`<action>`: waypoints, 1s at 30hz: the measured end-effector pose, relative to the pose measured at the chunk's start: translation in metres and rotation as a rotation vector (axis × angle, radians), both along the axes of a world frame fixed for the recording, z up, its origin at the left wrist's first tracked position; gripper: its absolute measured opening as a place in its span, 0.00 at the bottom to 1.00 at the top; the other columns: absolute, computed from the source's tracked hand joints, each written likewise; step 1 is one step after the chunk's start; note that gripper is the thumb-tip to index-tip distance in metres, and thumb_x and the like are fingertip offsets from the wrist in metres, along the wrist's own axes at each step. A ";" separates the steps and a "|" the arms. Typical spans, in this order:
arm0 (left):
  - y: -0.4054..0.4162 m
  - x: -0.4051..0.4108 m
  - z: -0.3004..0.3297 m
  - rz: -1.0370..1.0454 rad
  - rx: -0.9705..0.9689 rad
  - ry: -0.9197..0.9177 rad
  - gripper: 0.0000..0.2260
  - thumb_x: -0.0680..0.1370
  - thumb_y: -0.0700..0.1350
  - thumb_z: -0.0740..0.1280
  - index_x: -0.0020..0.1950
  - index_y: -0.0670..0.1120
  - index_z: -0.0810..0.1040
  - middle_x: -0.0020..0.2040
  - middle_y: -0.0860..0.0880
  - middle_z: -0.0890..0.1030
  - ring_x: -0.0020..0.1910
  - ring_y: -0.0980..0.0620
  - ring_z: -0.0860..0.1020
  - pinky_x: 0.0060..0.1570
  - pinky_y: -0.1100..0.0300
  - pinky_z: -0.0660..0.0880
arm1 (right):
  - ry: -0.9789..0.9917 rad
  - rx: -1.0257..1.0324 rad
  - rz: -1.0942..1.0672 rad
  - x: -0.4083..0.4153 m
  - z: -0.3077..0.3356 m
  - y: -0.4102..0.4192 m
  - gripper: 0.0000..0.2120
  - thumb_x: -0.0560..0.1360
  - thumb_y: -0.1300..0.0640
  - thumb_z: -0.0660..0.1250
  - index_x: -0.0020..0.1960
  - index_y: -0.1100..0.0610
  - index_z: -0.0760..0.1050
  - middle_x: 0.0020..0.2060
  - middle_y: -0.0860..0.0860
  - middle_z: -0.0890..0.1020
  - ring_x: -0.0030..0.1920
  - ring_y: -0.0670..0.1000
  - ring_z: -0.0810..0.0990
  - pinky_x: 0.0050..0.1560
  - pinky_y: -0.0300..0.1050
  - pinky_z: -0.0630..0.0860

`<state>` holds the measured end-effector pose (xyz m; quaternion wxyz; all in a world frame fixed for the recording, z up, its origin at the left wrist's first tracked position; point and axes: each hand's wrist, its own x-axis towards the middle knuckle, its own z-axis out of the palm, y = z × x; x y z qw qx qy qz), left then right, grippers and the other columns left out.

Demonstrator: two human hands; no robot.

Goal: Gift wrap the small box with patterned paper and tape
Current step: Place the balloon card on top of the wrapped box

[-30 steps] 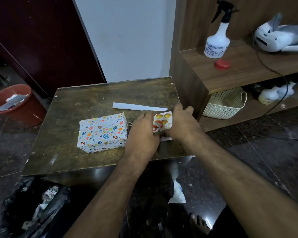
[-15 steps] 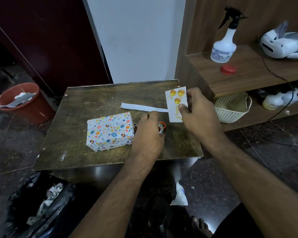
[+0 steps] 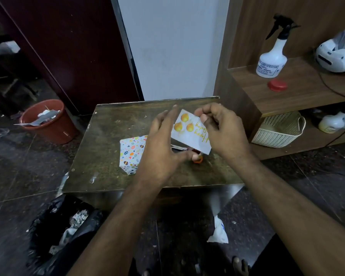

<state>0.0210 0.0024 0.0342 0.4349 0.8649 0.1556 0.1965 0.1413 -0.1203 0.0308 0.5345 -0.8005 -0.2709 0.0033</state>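
I have lifted the card [image 3: 189,134] off the counter [image 3: 108,136]; right hand [image 3: 221,130] pinches it, left hand [image 3: 161,142] rises with fingers [image 3: 168,118] straight; box [image 3: 131,152] looks wrapped.

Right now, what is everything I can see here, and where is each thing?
patterned wrapped box: one, white with coloured shapes, on the table
white card with orange balloons: one, held above the table
dark worn table: one, centre
orange tape roll: one, on the table under the card
white spray bottle: one, upper shelf
red lid: one, upper shelf
cream woven basket: one, lower shelf
red bucket: one, floor left
left hand: open
right hand: pinches the card
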 end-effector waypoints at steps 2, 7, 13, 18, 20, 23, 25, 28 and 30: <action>0.007 -0.008 0.001 -0.044 0.020 0.066 0.54 0.60 0.41 0.86 0.82 0.48 0.62 0.75 0.52 0.66 0.72 0.59 0.67 0.66 0.77 0.64 | -0.008 -0.005 0.070 -0.008 -0.001 0.011 0.08 0.82 0.60 0.66 0.50 0.49 0.82 0.43 0.43 0.85 0.45 0.43 0.83 0.46 0.39 0.79; 0.024 -0.031 0.007 0.058 0.054 0.136 0.54 0.63 0.46 0.85 0.83 0.46 0.59 0.71 0.54 0.70 0.66 0.60 0.67 0.56 0.83 0.60 | 0.109 0.095 0.200 -0.027 -0.007 0.036 0.07 0.81 0.62 0.67 0.53 0.54 0.83 0.45 0.46 0.86 0.47 0.46 0.85 0.48 0.44 0.81; 0.041 -0.046 0.012 0.231 -0.117 0.024 0.45 0.68 0.38 0.82 0.80 0.49 0.64 0.61 0.59 0.76 0.51 0.63 0.80 0.48 0.62 0.80 | 0.256 0.296 0.143 -0.035 -0.012 0.057 0.16 0.81 0.62 0.66 0.67 0.53 0.71 0.40 0.48 0.80 0.43 0.45 0.81 0.49 0.49 0.79; 0.052 -0.042 0.010 0.304 -0.309 -0.040 0.20 0.77 0.33 0.73 0.65 0.49 0.78 0.47 0.54 0.85 0.44 0.57 0.86 0.49 0.51 0.85 | 0.394 0.314 0.187 -0.042 -0.012 0.061 0.29 0.79 0.68 0.67 0.75 0.51 0.63 0.41 0.48 0.79 0.41 0.43 0.82 0.44 0.48 0.82; 0.055 -0.040 0.008 0.339 -0.316 -0.039 0.15 0.79 0.35 0.71 0.64 0.47 0.82 0.48 0.52 0.87 0.46 0.55 0.86 0.50 0.52 0.84 | 0.466 0.314 0.253 -0.047 -0.009 0.060 0.31 0.80 0.69 0.67 0.76 0.48 0.62 0.45 0.56 0.77 0.43 0.46 0.84 0.39 0.51 0.84; 0.062 -0.038 0.004 0.337 -0.301 -0.023 0.18 0.81 0.32 0.66 0.62 0.51 0.86 0.49 0.53 0.88 0.47 0.53 0.86 0.48 0.51 0.85 | 0.396 0.219 0.322 -0.047 -0.008 0.057 0.28 0.79 0.68 0.69 0.72 0.46 0.66 0.51 0.63 0.76 0.45 0.49 0.84 0.35 0.47 0.82; 0.065 -0.038 0.003 0.341 -0.243 0.025 0.23 0.79 0.29 0.61 0.57 0.53 0.87 0.48 0.45 0.87 0.45 0.45 0.86 0.40 0.48 0.85 | 0.299 0.167 0.351 -0.044 -0.011 0.055 0.22 0.79 0.64 0.71 0.69 0.48 0.72 0.50 0.57 0.77 0.43 0.48 0.83 0.40 0.45 0.79; 0.068 -0.041 0.004 0.366 -0.158 0.081 0.26 0.76 0.27 0.58 0.52 0.54 0.88 0.48 0.40 0.86 0.43 0.46 0.85 0.34 0.60 0.80 | 0.075 0.004 0.456 -0.034 -0.014 0.046 0.26 0.75 0.51 0.77 0.71 0.48 0.74 0.56 0.50 0.76 0.45 0.45 0.79 0.47 0.35 0.74; 0.070 -0.042 0.004 0.366 -0.149 0.100 0.24 0.79 0.29 0.59 0.52 0.53 0.88 0.47 0.43 0.86 0.44 0.49 0.85 0.31 0.63 0.78 | -0.114 -0.212 0.564 -0.031 -0.015 0.040 0.38 0.70 0.40 0.78 0.76 0.45 0.69 0.64 0.46 0.72 0.60 0.42 0.75 0.58 0.33 0.71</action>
